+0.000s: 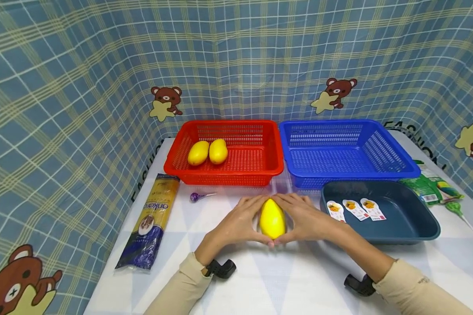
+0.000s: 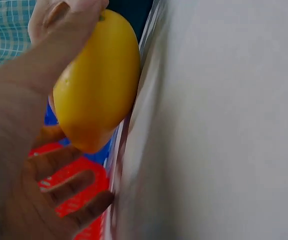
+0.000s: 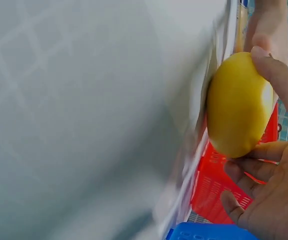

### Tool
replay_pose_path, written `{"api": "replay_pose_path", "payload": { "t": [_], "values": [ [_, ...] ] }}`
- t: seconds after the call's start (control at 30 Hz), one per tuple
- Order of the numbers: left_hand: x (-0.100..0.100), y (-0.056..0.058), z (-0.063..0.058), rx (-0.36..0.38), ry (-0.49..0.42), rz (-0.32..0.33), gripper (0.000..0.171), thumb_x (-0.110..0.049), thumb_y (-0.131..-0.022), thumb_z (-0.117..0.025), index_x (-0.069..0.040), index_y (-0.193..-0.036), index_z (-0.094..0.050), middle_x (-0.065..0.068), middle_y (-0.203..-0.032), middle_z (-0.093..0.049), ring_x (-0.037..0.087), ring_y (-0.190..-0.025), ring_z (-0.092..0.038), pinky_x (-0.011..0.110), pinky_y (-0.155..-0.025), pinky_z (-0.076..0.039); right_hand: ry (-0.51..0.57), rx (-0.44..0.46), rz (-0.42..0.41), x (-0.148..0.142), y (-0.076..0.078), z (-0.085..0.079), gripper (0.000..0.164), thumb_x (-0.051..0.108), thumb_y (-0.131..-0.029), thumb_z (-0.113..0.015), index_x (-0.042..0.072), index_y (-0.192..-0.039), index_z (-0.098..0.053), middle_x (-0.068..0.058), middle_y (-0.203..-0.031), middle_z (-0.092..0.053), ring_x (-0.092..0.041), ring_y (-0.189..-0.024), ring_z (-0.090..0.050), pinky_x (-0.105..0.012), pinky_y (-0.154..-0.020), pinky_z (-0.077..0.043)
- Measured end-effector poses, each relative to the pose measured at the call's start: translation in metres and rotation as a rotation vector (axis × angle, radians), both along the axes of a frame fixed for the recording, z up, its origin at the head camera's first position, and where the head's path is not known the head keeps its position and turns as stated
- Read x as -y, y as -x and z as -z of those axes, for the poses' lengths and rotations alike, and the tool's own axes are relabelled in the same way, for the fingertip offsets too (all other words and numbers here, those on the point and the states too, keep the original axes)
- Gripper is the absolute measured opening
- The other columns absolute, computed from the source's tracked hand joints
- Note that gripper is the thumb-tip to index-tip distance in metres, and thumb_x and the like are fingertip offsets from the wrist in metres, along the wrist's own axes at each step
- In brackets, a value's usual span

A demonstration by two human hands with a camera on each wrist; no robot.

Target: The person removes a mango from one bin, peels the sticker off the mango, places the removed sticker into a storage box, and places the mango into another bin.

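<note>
A yellow mango [image 1: 272, 219] is on the white table between the two hands. My left hand [image 1: 238, 222] holds it from the left, thumb at the near end and index finger at the far tip. From the other side my right hand [image 1: 305, 218] holds the same mango, also with thumb and index finger at its ends. Both thumbs meet at the near end. In the left wrist view the mango [image 2: 101, 82] touches the thumb and index fingertip, while the other fingers are spread. The right wrist view shows the mango [image 3: 238, 105] in a similar hold.
Behind are a red basket [image 1: 240, 178] with two mangoes [image 1: 208, 152] and a blue basket [image 1: 327, 157]. At right, a dark tray [image 1: 402, 218] holds several mango-picture cards [image 1: 352, 209]. A green packet [image 1: 431, 186], a green lollipop [image 1: 454, 208], a purple lollipop [image 1: 195, 197] and a pasta packet [image 1: 151, 223] lie around.
</note>
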State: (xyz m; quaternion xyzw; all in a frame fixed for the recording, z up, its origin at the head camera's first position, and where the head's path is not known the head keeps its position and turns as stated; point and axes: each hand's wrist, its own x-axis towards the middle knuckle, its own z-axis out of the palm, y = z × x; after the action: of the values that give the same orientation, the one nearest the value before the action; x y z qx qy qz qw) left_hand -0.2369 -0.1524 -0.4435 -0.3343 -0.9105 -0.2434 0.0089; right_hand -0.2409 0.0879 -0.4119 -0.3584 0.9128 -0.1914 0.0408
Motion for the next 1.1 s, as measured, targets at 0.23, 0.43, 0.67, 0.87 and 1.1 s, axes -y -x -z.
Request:
{"api": "replay_pose_path", "payload": {
  "t": [0.23,0.43,0.67,0.87,1.1],
  "values": [
    [0.012,0.006,-0.018,-0.035,-0.149,-0.092,0.078,-0.061,-0.085,-0.07,-0.025,-0.15,-0.047,-0.005,-0.151,-0.045,0.018,-0.126,-0.05,0.04,-0.095,-0.05,0.011,-0.06,0.009,-0.001,-0.003,0.006,0.107,0.062,-0.069,-0.082,0.004,-0.15,-0.043,-0.013,-0.15,-0.046,-0.034,-0.134,-0.043,-0.056,-0.1,-0.034],
    [0.053,0.018,-0.047,-0.194,-0.438,-0.213,0.045,-0.03,-0.092,-0.074,-0.016,-0.133,-0.064,-0.002,-0.131,-0.061,0.016,-0.077,-0.061,0.029,-0.056,-0.051,0.022,-0.043,0.024,-0.002,-0.003,0.008,0.107,0.062,-0.068,-0.083,0.008,-0.151,-0.043,-0.013,-0.151,-0.045,-0.034,-0.135,-0.041,-0.055,-0.102,-0.032],
    [0.115,0.038,-0.062,-0.284,-0.513,-0.472,0.052,-0.03,-0.093,-0.072,-0.02,-0.142,-0.057,0.003,-0.132,-0.059,0.015,-0.066,-0.053,0.022,-0.055,-0.045,0.034,-0.05,0.044,-0.003,-0.006,0.009,0.109,0.063,-0.066,-0.084,0.007,-0.151,-0.043,-0.014,-0.151,-0.044,-0.035,-0.135,-0.041,-0.056,-0.103,-0.031],
    [0.145,0.044,-0.052,-0.313,-0.504,-0.644,0.051,-0.035,-0.094,-0.07,-0.018,-0.141,-0.058,0.004,-0.13,-0.06,0.02,-0.059,-0.052,0.019,-0.052,-0.042,0.032,-0.057,0.054,-0.003,-0.007,0.01,0.109,0.063,-0.067,-0.083,0.007,-0.151,-0.043,-0.014,-0.151,-0.045,-0.034,-0.135,-0.041,-0.056,-0.105,-0.031],
    [0.166,0.047,-0.031,-0.304,-0.45,-0.76,0.05,-0.039,-0.095,-0.066,-0.013,-0.137,-0.061,0.008,-0.137,-0.057,0.024,-0.069,-0.059,0.025,-0.061,-0.048,0.034,-0.082,0.073,-0.005,-0.007,0.008,0.111,0.068,-0.065,-0.082,0.009,-0.151,-0.044,-0.012,-0.149,-0.048,-0.034,-0.134,-0.044,-0.055,-0.104,-0.032]
  ]
}}
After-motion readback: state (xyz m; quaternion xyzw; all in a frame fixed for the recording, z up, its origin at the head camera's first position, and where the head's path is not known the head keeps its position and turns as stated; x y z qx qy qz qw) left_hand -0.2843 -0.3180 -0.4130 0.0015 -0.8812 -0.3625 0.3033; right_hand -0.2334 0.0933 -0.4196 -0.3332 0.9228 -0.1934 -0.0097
